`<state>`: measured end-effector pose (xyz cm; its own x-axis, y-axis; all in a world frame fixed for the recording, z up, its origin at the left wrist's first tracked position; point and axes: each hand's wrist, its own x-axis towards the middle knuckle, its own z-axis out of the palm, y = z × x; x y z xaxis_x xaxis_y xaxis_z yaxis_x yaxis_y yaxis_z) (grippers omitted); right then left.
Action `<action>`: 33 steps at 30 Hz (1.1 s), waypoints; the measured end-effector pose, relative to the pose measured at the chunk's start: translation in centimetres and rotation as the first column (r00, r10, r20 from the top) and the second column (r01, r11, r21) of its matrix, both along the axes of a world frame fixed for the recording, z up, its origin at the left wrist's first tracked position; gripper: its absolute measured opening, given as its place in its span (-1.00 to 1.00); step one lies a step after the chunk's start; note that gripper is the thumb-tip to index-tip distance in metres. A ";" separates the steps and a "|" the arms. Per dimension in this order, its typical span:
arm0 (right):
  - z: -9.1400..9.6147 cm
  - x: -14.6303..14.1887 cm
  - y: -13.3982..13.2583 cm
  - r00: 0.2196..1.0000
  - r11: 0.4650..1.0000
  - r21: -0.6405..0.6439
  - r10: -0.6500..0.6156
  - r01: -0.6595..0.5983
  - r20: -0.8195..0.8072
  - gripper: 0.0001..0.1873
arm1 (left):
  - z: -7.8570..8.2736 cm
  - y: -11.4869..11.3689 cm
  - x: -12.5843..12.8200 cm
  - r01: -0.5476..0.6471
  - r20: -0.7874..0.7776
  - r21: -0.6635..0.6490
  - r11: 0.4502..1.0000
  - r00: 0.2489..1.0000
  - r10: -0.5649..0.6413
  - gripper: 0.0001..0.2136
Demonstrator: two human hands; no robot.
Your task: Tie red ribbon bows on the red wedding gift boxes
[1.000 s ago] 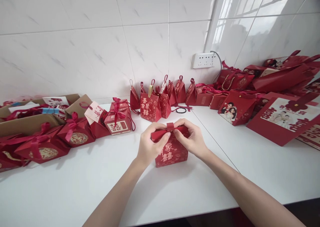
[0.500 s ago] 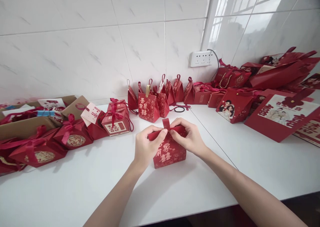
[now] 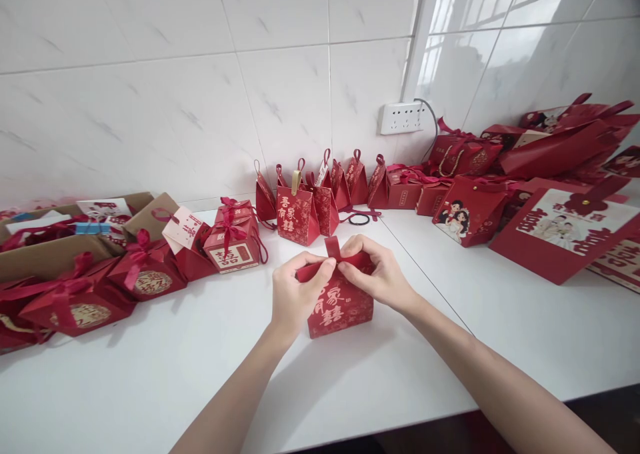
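Observation:
A red gift box (image 3: 345, 307) with pale Chinese characters and a flower print stands upright on the white table (image 3: 180, 367) in front of me. My left hand (image 3: 300, 291) grips its top edge from the left, thumb on the front. From the right, my right hand (image 3: 377, 271) pinches the same edge, its thumb close to the left one. Between the two thumbs a red ribbon loop (image 3: 332, 247) sticks up from the top. The fingers behind the box are partly hidden.
Several finished-looking red boxes (image 3: 298, 217) stand at the wall. A cardboard carton (image 3: 55, 257) and ribboned boxes (image 3: 150, 267) line the left. More red boxes and bags (image 3: 565, 231) pile up on the right. A black ring (image 3: 359, 219) lies behind my hands, below a wall socket (image 3: 404, 119).
Almost nothing differs. Both hands keep their hold at the top of the box, and the view has shifted very slightly.

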<state>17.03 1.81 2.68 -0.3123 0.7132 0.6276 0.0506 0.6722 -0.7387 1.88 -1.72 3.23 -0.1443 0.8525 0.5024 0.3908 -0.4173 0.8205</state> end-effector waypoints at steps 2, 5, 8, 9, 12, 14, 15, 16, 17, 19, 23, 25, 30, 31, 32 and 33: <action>-0.1 0.0 0.0 1.000 1.000 -0.024 0.004 -0.004 0.000 -0.91 | -0.1 0.1 -0.1 0.011 -0.006 0.008 1.000 1.000 -0.011 -0.84; -0.1 -0.1 0.0 1.000 0.998 -0.061 0.014 -0.014 -0.009 -0.92 | -0.3 0.3 -0.4 0.081 -0.029 0.023 0.996 0.996 -0.081 -0.88; 0.0 -0.1 0.0 1.000 0.997 -0.075 0.024 -0.025 -0.020 -0.92 | -0.5 0.4 -0.7 0.143 -0.048 0.026 0.989 0.989 -0.141 -0.93; 0.0 -0.1 0.0 0.999 0.997 -0.075 0.027 -0.029 -0.021 -0.92 | -0.5 0.4 -0.8 0.144 -0.049 0.026 0.989 0.989 -0.142 -0.94; 0.0 -0.1 0.0 0.999 0.997 -0.077 0.027 -0.028 -0.017 -0.92 | -0.6 0.4 -0.7 0.114 -0.046 0.029 0.993 0.993 -0.113 -0.94; 0.0 0.0 0.0 1.000 0.996 -0.082 0.022 -0.023 -0.017 -0.91 | -0.5 0.4 -0.6 0.093 -0.044 0.025 0.995 0.995 -0.092 -0.93; 0.0 0.0 0.0 1.000 0.996 -0.084 0.022 -0.024 -0.018 -0.91 | -0.5 0.4 -0.6 0.084 -0.042 0.022 0.996 0.996 -0.083 -0.92; 0.0 0.0 0.0 1.000 0.996 -0.085 0.024 -0.025 -0.020 -0.91 | -0.5 0.4 -0.6 0.076 -0.040 0.020 0.997 0.996 -0.075 -0.92; 0.0 0.0 0.0 0.999 0.996 -0.085 0.027 -0.029 -0.022 -0.91 | -0.5 0.4 -0.5 0.071 -0.039 0.018 0.997 0.997 -0.070 -0.91; 0.1 0.0 0.0 0.999 0.996 -0.087 0.029 -0.031 -0.020 -0.92 | -0.4 0.4 -0.5 0.062 -0.034 0.016 0.998 0.998 -0.061 -0.92; 0.2 0.0 0.0 1.000 0.996 -0.084 0.015 -0.016 -0.011 -0.94 | -0.4 0.3 -0.4 0.044 -0.027 0.010 0.999 0.999 -0.043 -0.93; 0.2 0.0 0.1 1.000 0.997 -0.077 0.021 -0.022 -0.013 -0.94 | -0.4 0.3 -0.4 0.037 -0.028 0.007 0.999 0.999 -0.037 -0.93; 0.2 0.0 0.0 0.999 0.997 -0.063 0.033 -0.034 -0.021 -0.97 | -0.3 0.2 -0.4 0.029 -0.029 -0.002 1.000 0.999 -0.029 -0.92; 0.2 0.0 -0.1 0.999 0.998 -0.063 0.028 -0.029 -0.021 -0.98 | -0.3 0.2 -0.4 0.027 -0.028 0.000 1.000 0.999 -0.027 -0.92; 0.3 -0.1 -0.2 1.000 0.998 -0.063 0.021 -0.022 -0.020 -0.98 | -0.3 0.2 -0.4 0.026 -0.027 0.001 1.000 0.999 -0.026 -0.92; 0.3 -0.2 -0.3 1.000 0.998 -0.062 0.013 -0.014 -0.019 -0.96 | -0.2 0.2 -0.4 0.025 -0.028 0.002 1.000 0.999 -0.025 -0.93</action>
<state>16.87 1.51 3.01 -0.3110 0.7467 0.5880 0.0279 0.6256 -0.7797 1.50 -1.53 2.99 -0.1084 0.8546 0.5078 0.4030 -0.4292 0.8083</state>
